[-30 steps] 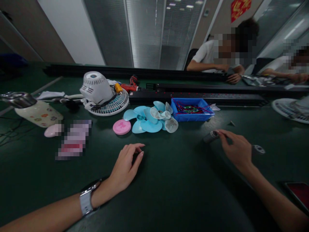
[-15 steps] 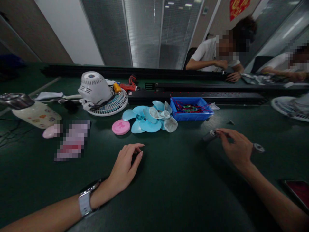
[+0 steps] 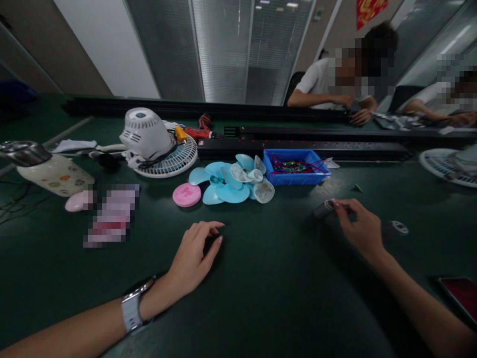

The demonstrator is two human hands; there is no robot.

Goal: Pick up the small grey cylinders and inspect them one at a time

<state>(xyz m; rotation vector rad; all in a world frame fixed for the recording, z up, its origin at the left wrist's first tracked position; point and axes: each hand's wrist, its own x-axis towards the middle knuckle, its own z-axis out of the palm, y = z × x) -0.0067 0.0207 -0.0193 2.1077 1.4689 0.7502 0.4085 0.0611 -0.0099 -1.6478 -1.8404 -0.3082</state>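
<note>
On green table (image 3: 261,298), left hand (image 3: 194,256) rests loosely curled; right hand (image 3: 359,226) pinches grey cylinder (image 3: 323,209).

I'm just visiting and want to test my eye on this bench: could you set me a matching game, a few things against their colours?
Things:
1. round disc
2. tray of wires
3. fan motor housing
4. solid fan blade

Colours:
a. white
b. light blue
c. pink
d. deep blue

Pairs: 1-c, 2-d, 3-a, 4-b
</note>
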